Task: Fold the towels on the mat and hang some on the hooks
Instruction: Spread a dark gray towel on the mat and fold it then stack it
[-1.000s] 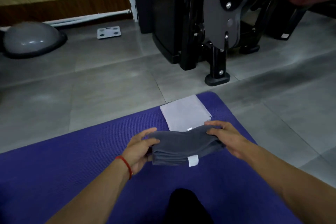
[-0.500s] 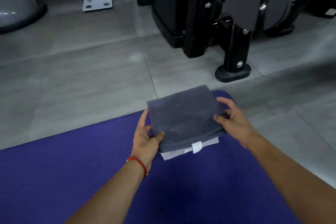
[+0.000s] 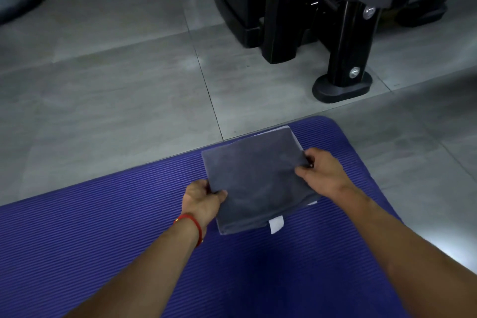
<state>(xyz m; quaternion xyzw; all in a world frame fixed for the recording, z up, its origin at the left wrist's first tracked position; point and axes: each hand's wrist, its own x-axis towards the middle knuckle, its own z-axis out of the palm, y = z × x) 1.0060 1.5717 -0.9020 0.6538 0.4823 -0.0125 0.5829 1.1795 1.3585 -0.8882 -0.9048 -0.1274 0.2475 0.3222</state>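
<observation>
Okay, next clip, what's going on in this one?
A person kneeling at a purple mat holds a folded dark grey towel with both hands. The left hand grips its near-left edge and the right hand pinches its right edge. The towel lies on top of a lighter folded towel, of which only slivers show. A gym machine stands on the floor beyond. No hooks are in view.

Two hands (image 3: 204,199) (image 3: 322,173) — two towels (image 3: 255,181) (image 3: 312,202) — one mat (image 3: 103,227)
</observation>
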